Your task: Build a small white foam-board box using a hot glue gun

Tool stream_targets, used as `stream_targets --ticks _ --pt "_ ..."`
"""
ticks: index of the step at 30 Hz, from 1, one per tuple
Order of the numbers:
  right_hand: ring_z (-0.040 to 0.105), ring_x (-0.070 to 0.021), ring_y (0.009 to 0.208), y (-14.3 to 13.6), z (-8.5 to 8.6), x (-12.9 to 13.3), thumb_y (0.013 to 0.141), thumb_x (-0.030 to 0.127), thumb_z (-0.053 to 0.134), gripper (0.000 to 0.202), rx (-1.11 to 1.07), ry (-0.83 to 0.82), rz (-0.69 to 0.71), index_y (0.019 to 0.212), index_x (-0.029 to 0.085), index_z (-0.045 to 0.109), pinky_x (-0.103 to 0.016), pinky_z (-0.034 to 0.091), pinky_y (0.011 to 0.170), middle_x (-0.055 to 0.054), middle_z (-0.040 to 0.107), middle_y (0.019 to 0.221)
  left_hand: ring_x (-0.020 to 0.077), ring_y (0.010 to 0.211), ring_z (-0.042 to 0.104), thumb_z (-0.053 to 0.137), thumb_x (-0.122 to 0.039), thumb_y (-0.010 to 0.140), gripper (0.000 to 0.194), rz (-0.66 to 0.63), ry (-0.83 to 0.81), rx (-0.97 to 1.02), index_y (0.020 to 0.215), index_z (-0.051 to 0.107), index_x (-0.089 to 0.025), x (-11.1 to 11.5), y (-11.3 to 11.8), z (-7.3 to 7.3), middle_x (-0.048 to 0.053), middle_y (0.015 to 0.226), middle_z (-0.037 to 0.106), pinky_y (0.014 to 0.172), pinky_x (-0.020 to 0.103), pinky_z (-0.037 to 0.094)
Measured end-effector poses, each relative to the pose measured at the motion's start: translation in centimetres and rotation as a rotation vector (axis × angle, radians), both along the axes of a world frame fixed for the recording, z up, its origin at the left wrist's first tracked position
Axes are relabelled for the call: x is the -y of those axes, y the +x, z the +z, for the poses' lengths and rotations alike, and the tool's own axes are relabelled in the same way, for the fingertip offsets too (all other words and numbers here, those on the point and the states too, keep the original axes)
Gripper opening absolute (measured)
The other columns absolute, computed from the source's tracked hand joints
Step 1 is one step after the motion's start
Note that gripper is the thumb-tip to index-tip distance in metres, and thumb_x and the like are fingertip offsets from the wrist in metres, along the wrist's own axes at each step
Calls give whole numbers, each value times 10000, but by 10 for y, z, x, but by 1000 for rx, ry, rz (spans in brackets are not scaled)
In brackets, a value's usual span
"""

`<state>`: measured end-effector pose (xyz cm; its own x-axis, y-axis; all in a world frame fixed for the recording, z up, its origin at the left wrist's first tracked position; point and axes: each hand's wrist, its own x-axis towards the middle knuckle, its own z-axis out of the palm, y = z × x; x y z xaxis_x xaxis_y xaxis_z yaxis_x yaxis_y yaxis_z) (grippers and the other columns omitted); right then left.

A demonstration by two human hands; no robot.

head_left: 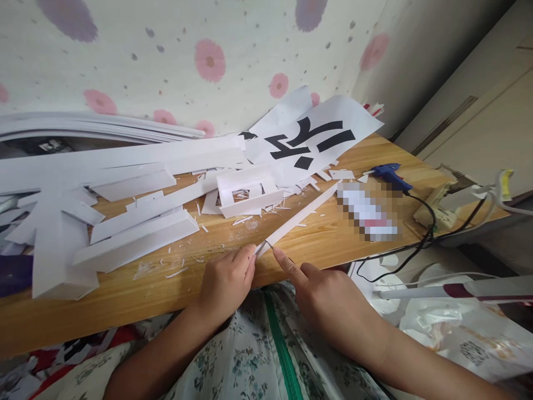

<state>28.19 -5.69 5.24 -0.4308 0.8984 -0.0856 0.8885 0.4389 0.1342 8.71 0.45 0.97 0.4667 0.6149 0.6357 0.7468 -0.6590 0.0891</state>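
**Left hand and right hand close together at the near end of a white strip**

The left hand pinches the strip's near end between thumb and fingers, close to the front edge of the wooden counter. The right hand is curled around a thin dark tool, mostly hidden by the fingers; its forefinger points along it, and the tip lies at the strip just beside the left fingertips. From there the strip slants away over the counter, ahead and to the right.

Ahead of the left hand sits an open white box shape, with thin scraps around it. Long folded white pieces lie to the left of that hand. Farther ahead, a paper sheet with bold black marks rests near the flowered wall. Ahead and to the right of the right hand are a blurred-out item and, just beyond it, a blue glue gun with a black cord.
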Motion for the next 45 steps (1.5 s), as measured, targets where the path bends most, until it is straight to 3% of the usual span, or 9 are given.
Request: stream_targets --ticks 14,27,45 --pt "649 -229 525 0 -3 -7 752 49 469 821 -11 -59 26 1536 122 236 -309 243 441 -65 691 720 156 546 618 403 -181 972 210 0 -35 -14 891 596 -168 2 -1 -2 3 654 666 533 276 405" --pt "690 -247 623 -3 -2 -13 791 32 420 746 -86 -215 -6 1520 93 279 -297 357 502 -114 734 779 149 554 628 417 -177 968 182 0 -51 -22 913 590 -160 1 -1 -1 -1 661 668 537 273 405" --pt "711 -281 652 -4 -9 -21 788 59 435 742 -124 -264 -62 1517 131 311 -311 458 547 -137 750 782 141 533 618 412 -180 963 211 9 -68 2 883 607 -172 3 0 0 -5 624 668 521 261 408"
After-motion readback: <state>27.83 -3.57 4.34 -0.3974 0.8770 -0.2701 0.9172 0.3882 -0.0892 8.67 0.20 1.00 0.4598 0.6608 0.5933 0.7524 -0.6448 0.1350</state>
